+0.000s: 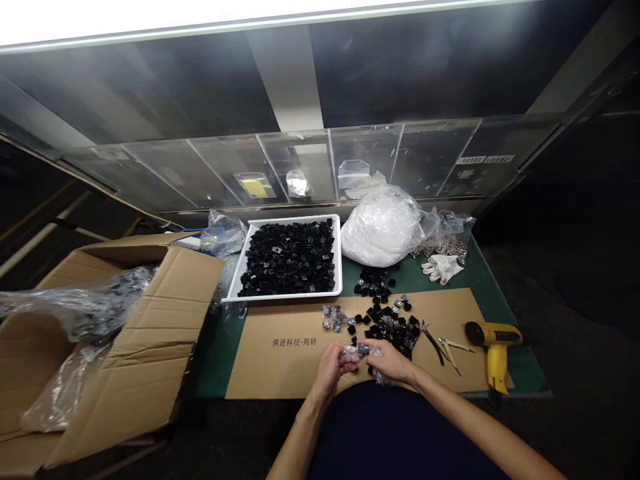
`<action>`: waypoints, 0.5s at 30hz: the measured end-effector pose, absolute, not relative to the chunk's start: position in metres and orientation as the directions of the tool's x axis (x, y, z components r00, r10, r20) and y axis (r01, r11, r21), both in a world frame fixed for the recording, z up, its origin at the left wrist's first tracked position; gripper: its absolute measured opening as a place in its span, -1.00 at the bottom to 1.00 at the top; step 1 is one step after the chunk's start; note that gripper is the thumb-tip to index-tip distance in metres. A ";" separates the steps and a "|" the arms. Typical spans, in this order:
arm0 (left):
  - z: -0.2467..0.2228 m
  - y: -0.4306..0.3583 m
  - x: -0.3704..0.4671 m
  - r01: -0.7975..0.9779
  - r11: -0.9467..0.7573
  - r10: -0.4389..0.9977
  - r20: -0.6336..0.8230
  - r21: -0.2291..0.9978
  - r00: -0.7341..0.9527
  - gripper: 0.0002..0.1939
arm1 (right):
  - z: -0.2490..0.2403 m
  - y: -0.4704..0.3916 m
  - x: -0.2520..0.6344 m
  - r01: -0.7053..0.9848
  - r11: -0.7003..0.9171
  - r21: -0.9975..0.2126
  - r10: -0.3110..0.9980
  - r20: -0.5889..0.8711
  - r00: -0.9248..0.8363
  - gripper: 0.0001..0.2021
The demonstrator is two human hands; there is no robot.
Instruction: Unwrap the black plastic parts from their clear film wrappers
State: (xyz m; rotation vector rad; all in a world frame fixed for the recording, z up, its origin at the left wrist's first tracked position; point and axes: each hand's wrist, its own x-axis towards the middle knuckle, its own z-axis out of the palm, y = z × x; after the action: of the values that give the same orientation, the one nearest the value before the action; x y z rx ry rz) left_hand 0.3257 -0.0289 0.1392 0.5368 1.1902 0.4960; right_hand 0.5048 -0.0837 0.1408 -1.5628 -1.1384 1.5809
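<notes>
My left hand [332, 365] and my right hand [388, 360] meet over the front edge of the cardboard sheet [280, 373]. Between them is a crumpled clear plastic bag [353, 353] with small grey parts, and the fingers of both hands are closed on it. Part of the plastic hangs below my right hand. Just beyond my hands lie a pile of small black parts [395, 331] and, to its left, a small heap of clear and grey pieces [334, 319].
A white tray [338, 267] holds many black parts. Behind are a big white plastic bag [383, 227] and gloves [442, 268]. Red-handled pliers [433, 343], white-handled pliers [453, 353] and a yellow heat gun [497, 357] lie right. An open carton [145, 340] stands left.
</notes>
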 end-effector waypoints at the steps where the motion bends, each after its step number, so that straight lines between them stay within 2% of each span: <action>1: 0.138 -0.032 0.326 -0.081 0.778 0.616 -0.732 0.623 0.290 -0.80 | 0.142 -0.086 0.506 0.113 -0.441 -0.891 0.887 -0.451 -0.096 -0.51; 5: 0.135 -0.042 0.327 -0.088 0.802 0.589 -0.756 0.591 0.286 -0.75 | 0.140 -0.096 0.508 0.077 -0.411 -0.909 0.909 -0.414 -0.045 -0.58; 10: 0.127 -0.052 0.329 -0.106 0.815 0.567 -0.744 0.570 0.353 -0.52 | 0.126 -0.103 0.504 0.154 -0.457 -0.876 0.889 -0.446 0.100 -0.57; 13: 0.119 -0.054 0.329 -0.123 0.850 0.520 -0.776 0.513 0.357 -0.64 | 0.124 -0.102 0.502 0.197 -0.486 -0.852 0.867 -0.440 0.235 -0.61; 15: 0.111 -0.052 0.329 -0.190 0.875 0.484 -0.795 0.445 0.367 -0.71 | 0.125 -0.101 0.502 0.208 -0.477 -0.854 0.869 -0.421 0.261 -0.62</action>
State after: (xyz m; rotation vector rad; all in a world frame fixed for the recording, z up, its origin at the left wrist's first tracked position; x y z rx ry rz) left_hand 0.3285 -0.0523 0.1114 0.2989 1.1164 0.4411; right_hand 0.5018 -0.1015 0.1250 -1.8544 -0.9776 1.2384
